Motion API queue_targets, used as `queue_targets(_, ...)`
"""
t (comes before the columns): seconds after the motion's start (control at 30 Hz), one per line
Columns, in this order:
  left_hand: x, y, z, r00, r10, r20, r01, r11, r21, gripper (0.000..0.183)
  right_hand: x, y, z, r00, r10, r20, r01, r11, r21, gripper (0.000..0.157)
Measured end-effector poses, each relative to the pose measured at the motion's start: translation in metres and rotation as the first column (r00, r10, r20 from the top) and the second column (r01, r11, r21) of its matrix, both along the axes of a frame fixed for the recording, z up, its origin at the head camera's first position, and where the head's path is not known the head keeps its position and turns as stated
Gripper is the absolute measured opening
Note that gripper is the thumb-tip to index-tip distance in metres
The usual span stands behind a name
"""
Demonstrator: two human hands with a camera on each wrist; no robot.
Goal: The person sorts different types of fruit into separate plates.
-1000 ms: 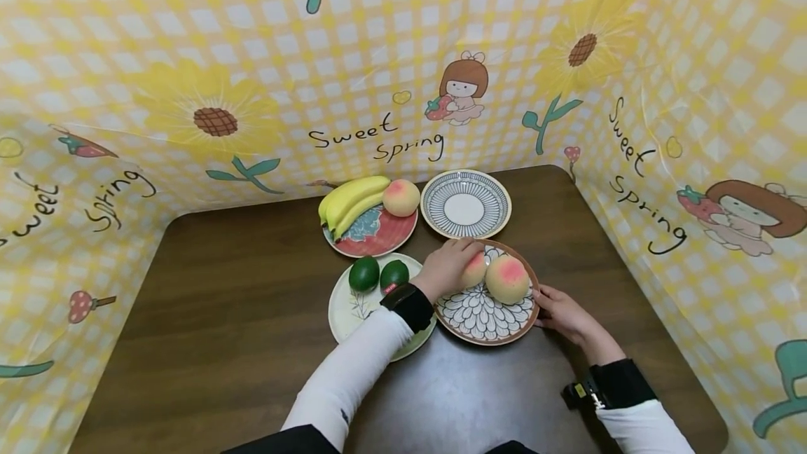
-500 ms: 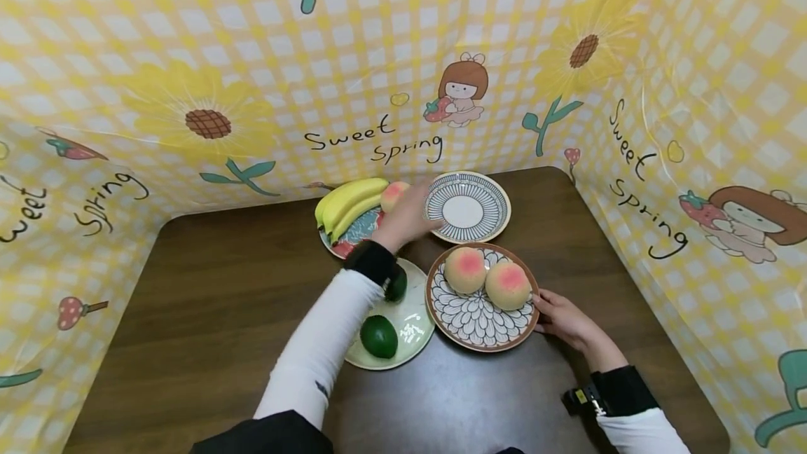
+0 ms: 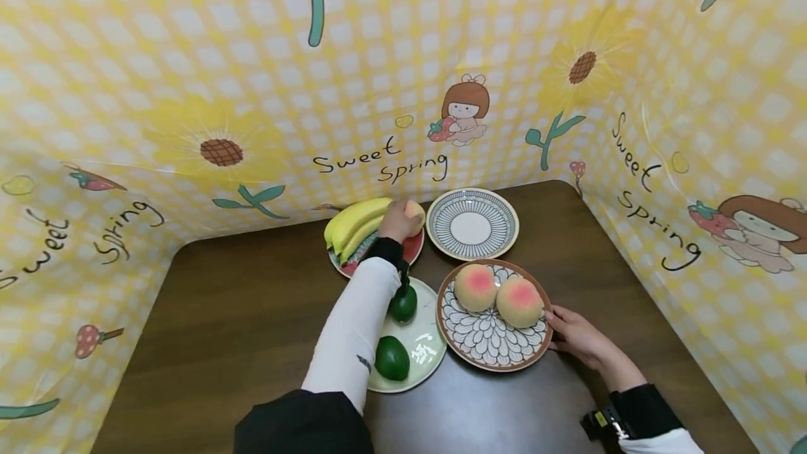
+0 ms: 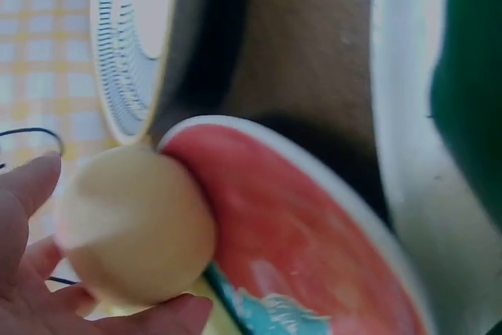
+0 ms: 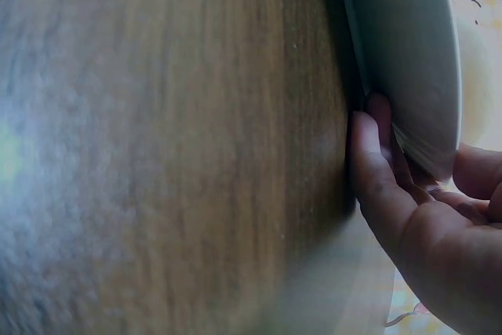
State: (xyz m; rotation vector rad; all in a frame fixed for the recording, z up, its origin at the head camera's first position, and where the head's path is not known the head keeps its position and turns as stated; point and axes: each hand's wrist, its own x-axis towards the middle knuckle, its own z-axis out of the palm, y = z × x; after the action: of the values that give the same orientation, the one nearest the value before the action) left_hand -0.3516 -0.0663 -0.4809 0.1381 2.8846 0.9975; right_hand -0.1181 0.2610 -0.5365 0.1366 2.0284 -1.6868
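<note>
Peach (image 4: 137, 225) at edge of red plate (image 4: 290, 202), left hand (image 3: 396, 223) curled round it; seemingly loose thumb may let it roll. Right hand (image 3: 583, 340) pinches brown-rimmed plate (image 3: 494, 343); over-tilting could roll peach pair (image 3: 509, 300) off.

The left sleeve (image 3: 353, 321) hides the green plate (image 3: 427, 342) around nine o'clock; the left hand (image 3: 395, 223) partly covers the farthest peach (image 3: 416, 211).

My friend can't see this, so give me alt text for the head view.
A person's left grip curls round a peach at a red plate of bananas, while the right grip holds a brown-rimmed plate bearing two peaches. Nearby are a green plate with two green fruits and a striped plate.
</note>
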Motion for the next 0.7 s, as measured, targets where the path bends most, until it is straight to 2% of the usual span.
queue_targets(0.03,-0.008,-0.001,-0.013,1.0,-0.013,-0.028,0.013,1.0,-0.011,0.073,0.001,0.001,0.0,1.0,-0.003,0.002,0.003,1.0,-0.003,0.056)
queue_targets(0.07,-0.02,-0.004,-0.032,0.997,-0.009,-0.075,0.008,1.0,-0.017,0.075,0.002,0.001,-0.001,1.0,-0.006,0.004,0.006,1.0,-0.007,0.056)
queue_targets(0.1,-0.031,-0.005,-0.046,0.996,-0.003,-0.092,0.002,1.0,-0.011,0.076,0.002,0.002,-0.001,1.0,-0.011,0.005,0.011,1.0,-0.011,0.056)
queue_targets(0.13,-0.039,-0.005,-0.058,0.993,-0.001,-0.117,0.0,1.0,-0.007,0.076,0.003,0.002,-0.001,1.0,-0.009,0.004,0.009,1.0,-0.014,0.056)
queue_targets(0.17,-0.048,-0.005,-0.068,0.994,-0.002,-0.111,0.004,1.0,0.021,0.079,0.003,0.004,0.0,1.0,-0.015,0.005,0.015,1.0,-0.011,0.056)
queue_targets(0.27,-0.056,-0.007,-0.073,0.995,-0.012,-0.096,0.018,0.998,0.062,0.077,0.003,0.002,0.0,0.999,-0.035,0.005,0.035,0.999,0.003,0.055)
queue_targets(0.3,-0.052,-0.008,-0.065,0.998,-0.022,-0.056,0.027,0.996,0.087,0.078,0.003,0.001,0.001,0.999,-0.04,0.003,0.04,0.999,0.01,0.055)
queue_targets(0.33,-0.046,-0.008,-0.059,0.997,-0.031,-0.077,0.038,0.995,0.092,0.077,0.002,0.001,0.001,0.999,-0.045,0.002,0.044,0.999,0.013,0.054)
queue_targets(0.37,-0.049,-0.011,-0.066,0.991,-0.038,-0.128,0.054,0.991,0.124,0.076,0.002,0.001,0.002,0.999,-0.045,-0.003,0.045,0.999,0.017,0.054)
queue_targets(0.43,-0.041,-0.012,-0.057,0.989,-0.044,-0.141,0.066,0.986,0.154,0.073,0.002,0.001,0.003,0.999,-0.047,-0.005,0.047,0.999,0.021,0.054)
queue_targets(0.47,-0.042,-0.014,-0.057,0.991,-0.044,-0.129,0.066,0.983,0.172,0.073,0.002,0.002,0.003,0.999,-0.046,-0.008,0.046,0.999,0.019,0.054)
queue_targets(0.53,-0.03,-0.014,-0.045,0.987,-0.056,-0.15,0.084,0.979,0.184,0.072,0.002,0.002,0.003,0.999,-0.041,-0.009,0.041,0.999,0.016,0.054)
queue_targets(0.57,-0.028,-0.015,-0.041,0.99,-0.06,-0.13,0.084,0.978,0.191,0.073,0.002,0.002,0.002,0.999,-0.036,-0.011,0.036,0.999,0.018,0.054)
queue_targets(0.6,-0.017,-0.012,-0.023,0.994,-0.066,-0.086,0.08,0.983,0.168,0.074,0.002,0.002,0.001,0.999,-0.041,-0.005,0.042,0.999,0.018,0.054)
queue_targets(0.7,0.0,-0.008,-0.003,0.992,-0.095,-0.086,0.104,0.987,0.12,0.079,0.002,0.002,0.001,0.999,-0.044,0.004,0.043,0.999,0.027,0.054)
